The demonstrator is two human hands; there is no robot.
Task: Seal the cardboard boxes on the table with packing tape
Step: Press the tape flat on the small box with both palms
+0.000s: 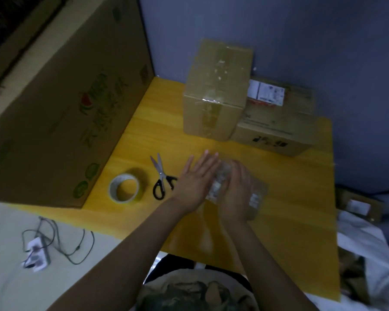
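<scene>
Though illegible, white label on box

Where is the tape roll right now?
In the head view, the tape roll lies flat on the yellow table, just left of the scissors, beside the large carton.

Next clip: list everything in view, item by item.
table: one, yellow, centre
tape roll: one, pale, table's left
scissors: one pair, black-handled, beside tape roll
small box: one, brown, taped, front centre
tall box: one, brown, taped, table's back
low boxes: apparently two, brown, one white-labelled, right of tall box
big carton: one, brown, printed, left of table
power strip: one, white, floor, left
left grip: hand, flat against small box
right grip: hand, curled over small box
</scene>
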